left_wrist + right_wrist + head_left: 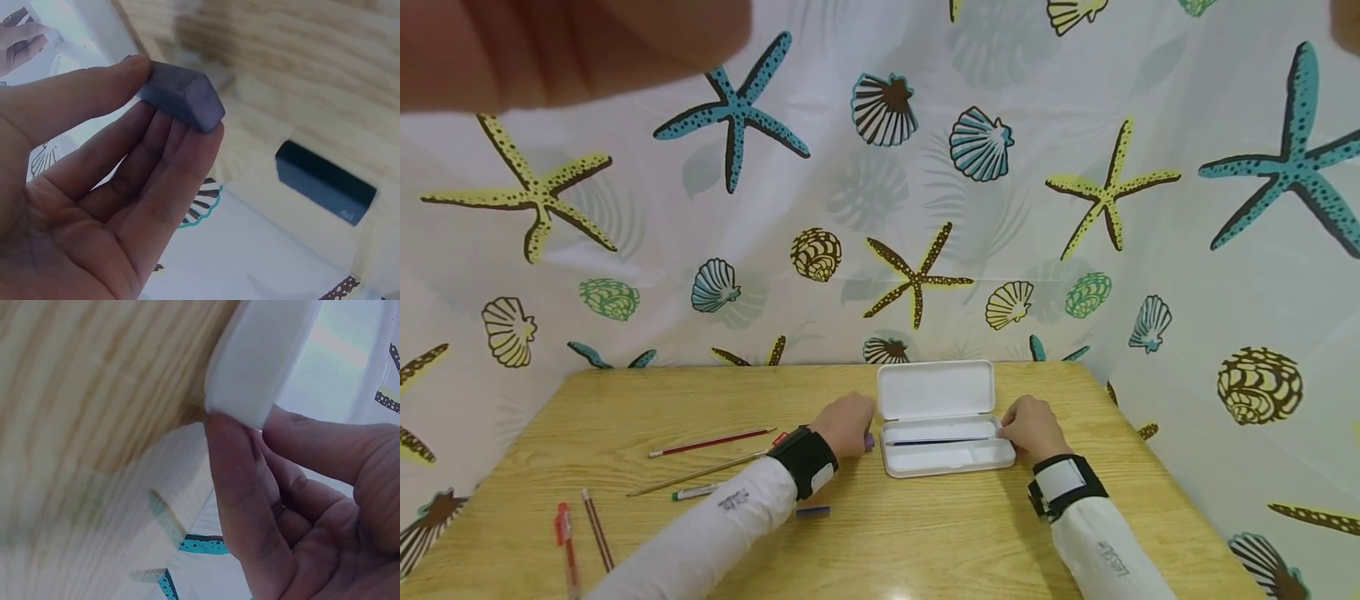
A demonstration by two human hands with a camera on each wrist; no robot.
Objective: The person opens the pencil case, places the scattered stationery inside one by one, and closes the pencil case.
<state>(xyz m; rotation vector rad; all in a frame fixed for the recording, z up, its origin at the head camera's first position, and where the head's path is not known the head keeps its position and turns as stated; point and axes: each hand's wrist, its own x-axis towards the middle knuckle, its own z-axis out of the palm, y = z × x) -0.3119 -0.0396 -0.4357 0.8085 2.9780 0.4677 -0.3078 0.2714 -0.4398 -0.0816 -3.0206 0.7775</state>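
Note:
My left hand [844, 423] pinches a small purple eraser-like block [184, 94] between thumb and fingertips, just left of the open white pencil case [925, 462]. Inside the case lies a slim dark pencil [942, 441]; the lid [936, 390] is raised toward the curtain. At the case's right end, my right hand [1033, 427] grips the rim between thumb and finger, as the right wrist view shows up close. A dark rectangular block [325, 182] rests on the table near the left hand.
Left on the wooden table [925, 542] are a red pencil [711, 443], a long thin brush-like stick [696, 475], a green-ended pen [695, 492], a red pen [567, 542] and another pencil [597, 530]. A short blue piece [812, 511] lies by the left wrist. A patterned curtain [820, 192] stands behind.

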